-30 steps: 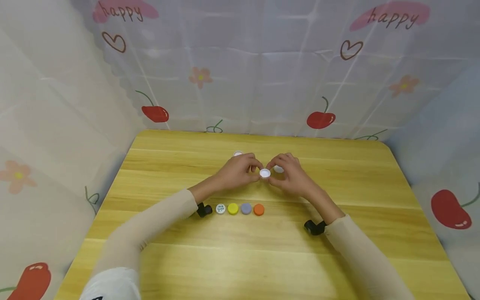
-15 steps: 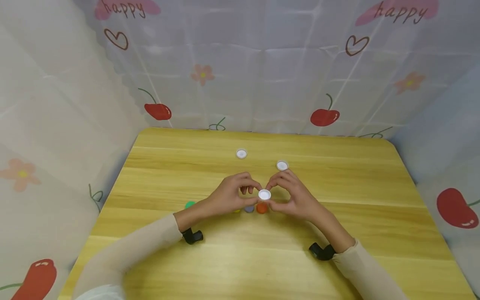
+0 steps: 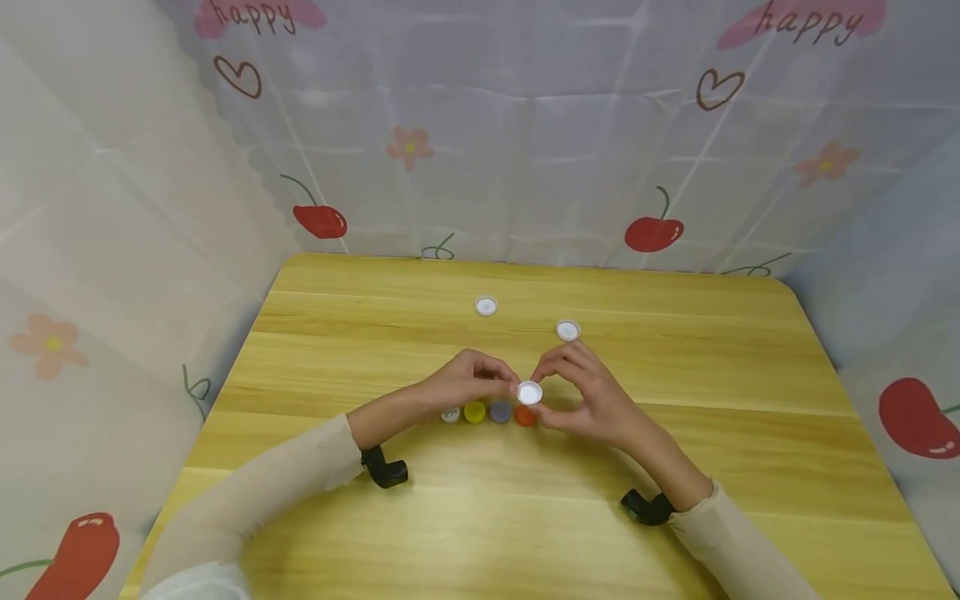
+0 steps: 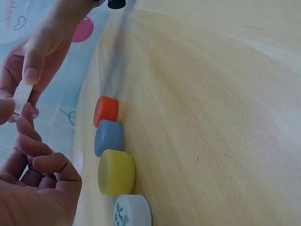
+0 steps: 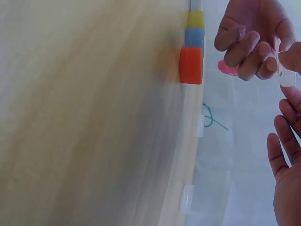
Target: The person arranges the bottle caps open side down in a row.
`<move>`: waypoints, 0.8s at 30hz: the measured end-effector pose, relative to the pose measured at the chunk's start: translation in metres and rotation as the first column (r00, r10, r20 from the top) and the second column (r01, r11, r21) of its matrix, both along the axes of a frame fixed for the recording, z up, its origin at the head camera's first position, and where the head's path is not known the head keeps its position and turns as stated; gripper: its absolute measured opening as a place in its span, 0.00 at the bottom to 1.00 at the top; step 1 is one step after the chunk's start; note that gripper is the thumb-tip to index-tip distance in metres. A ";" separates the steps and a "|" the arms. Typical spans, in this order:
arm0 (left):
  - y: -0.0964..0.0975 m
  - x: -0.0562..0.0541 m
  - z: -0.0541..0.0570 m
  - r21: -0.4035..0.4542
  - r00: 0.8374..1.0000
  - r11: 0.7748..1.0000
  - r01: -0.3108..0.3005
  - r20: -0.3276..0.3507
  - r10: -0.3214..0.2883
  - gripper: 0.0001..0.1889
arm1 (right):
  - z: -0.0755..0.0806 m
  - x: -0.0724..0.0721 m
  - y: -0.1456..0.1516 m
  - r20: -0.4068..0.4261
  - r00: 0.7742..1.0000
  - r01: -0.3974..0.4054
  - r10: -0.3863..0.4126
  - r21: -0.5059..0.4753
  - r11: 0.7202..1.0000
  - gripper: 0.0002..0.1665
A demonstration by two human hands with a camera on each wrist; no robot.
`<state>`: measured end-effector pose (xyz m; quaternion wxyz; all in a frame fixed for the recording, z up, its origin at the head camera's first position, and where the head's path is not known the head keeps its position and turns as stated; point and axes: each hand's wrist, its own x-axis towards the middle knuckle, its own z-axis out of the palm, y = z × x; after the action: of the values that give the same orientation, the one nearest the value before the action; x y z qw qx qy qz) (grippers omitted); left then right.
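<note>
A small white bottle cap (image 3: 529,393) is held up between both hands, its rimmed round face toward the head camera. My left hand (image 3: 471,379) pinches its left edge between thumb and fingers. From the other side, my right hand (image 3: 588,396) pinches it, with thumb and index finger making a wide arch. In the left wrist view the cap (image 4: 22,95) shows edge-on between the fingertips. Just beyond the hands lie a purple-blue cap (image 3: 500,412), an orange cap (image 3: 525,415), a yellow cap (image 3: 474,412) and a white printed cap (image 3: 450,415), partly covered by the left hand.
Two more white caps lie farther back, one at the left (image 3: 486,306) and one at the right (image 3: 567,330), close behind the right fingers. The wooden table (image 3: 480,525) ends at a printed curtain (image 3: 510,167). Black wrist mounts (image 3: 386,471) jut from both sleeves.
Both hands have brought the white cap back toward the person, from near the rear caps to over the coloured row. The left fingers have since drawn closer together on its edge.
</note>
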<state>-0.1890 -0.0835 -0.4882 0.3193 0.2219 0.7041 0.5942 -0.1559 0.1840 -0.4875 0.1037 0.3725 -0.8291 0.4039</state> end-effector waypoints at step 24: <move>0.002 0.003 0.011 -0.140 -0.152 0.983 -0.119 -0.976 -0.157 0.06 | -0.012 -0.008 0.008 0.550 0.823 -0.095 0.141 -0.111 0.989 0.09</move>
<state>-0.1863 -0.0819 -0.4769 -0.2995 0.5752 0.7471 0.1460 -0.1643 0.1918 -0.4998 -0.1524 0.2849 -0.7822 0.5327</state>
